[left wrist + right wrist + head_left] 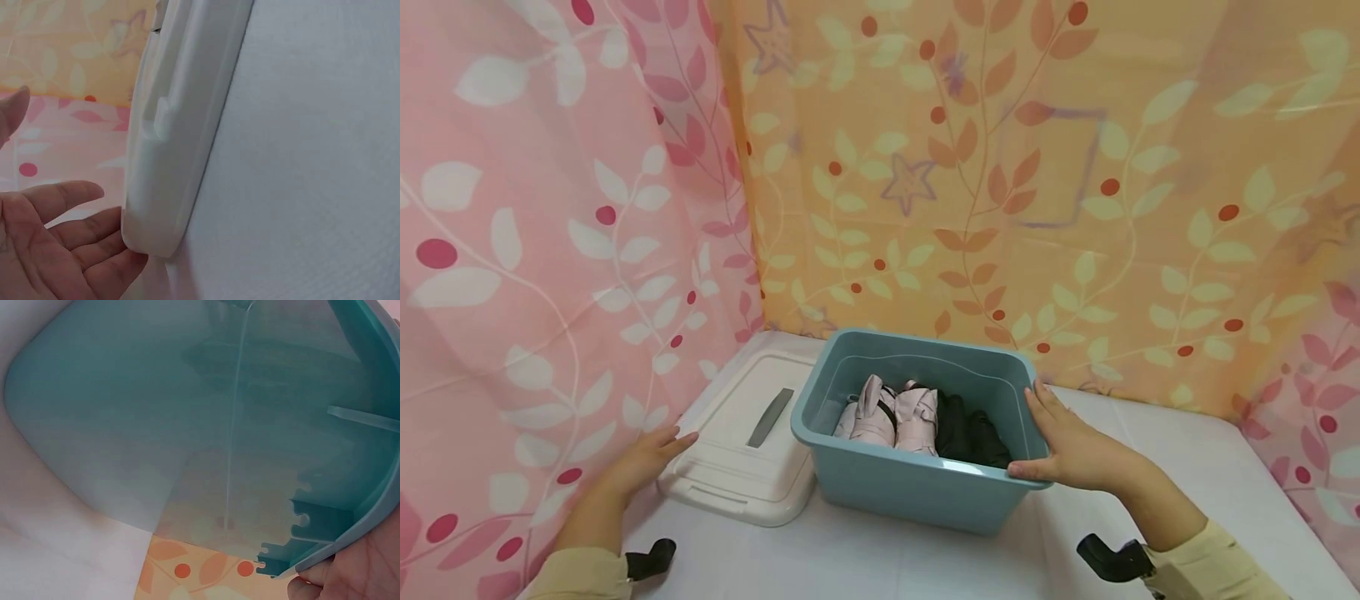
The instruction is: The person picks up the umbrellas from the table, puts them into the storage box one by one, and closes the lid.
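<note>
A blue-grey plastic storage box (917,492) stands without its lid on the white surface. Inside it lie pale pink rolled fabric bundles (916,419) and black ones (972,433). My right hand (1078,442) holds the box's right end by the rim, thumb at the front corner and fingers farther back; the right wrist view shows fingertips under the rim (369,528). To the left of the box lies its white lid (730,450) with a grey handle (770,417). My left hand (643,462) touches the lid's left edge with fingers extended, also seen in the left wrist view.
A pink leaf-patterned curtain (572,250) hangs on the left, and an orange one (1000,167) at the back. White cloth covers the table (1120,533). The lid's right side lies close against the box. Black straps sit at both wrists.
</note>
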Demonstrator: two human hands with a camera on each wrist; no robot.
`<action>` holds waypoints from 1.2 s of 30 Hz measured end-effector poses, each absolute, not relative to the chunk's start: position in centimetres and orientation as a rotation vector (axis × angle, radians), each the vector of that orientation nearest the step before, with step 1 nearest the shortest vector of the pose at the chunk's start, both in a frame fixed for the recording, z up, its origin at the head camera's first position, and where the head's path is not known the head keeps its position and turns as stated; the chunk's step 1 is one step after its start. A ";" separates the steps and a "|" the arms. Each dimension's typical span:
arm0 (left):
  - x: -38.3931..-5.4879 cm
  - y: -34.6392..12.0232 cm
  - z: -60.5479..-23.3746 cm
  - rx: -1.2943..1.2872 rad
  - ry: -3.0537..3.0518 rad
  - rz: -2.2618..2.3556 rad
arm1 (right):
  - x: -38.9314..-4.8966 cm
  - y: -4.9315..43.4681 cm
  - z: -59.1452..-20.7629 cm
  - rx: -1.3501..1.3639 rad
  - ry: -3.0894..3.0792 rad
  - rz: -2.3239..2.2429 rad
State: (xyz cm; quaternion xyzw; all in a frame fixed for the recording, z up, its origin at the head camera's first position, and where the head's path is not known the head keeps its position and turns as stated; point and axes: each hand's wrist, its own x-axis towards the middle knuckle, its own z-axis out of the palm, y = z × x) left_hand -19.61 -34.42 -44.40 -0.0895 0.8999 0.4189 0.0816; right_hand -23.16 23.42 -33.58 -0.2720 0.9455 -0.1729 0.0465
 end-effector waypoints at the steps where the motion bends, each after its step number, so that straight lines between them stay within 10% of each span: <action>1: -19.5 -34.5 -44.5 -0.281 2.680 1.254 | -23.1 23.4 -33.5 -0.829 2.881 -0.534; 36: -17.9 -34.3 -44.7 -0.366 2.629 1.432 | -23.0 23.5 -33.4 -0.824 2.835 -0.595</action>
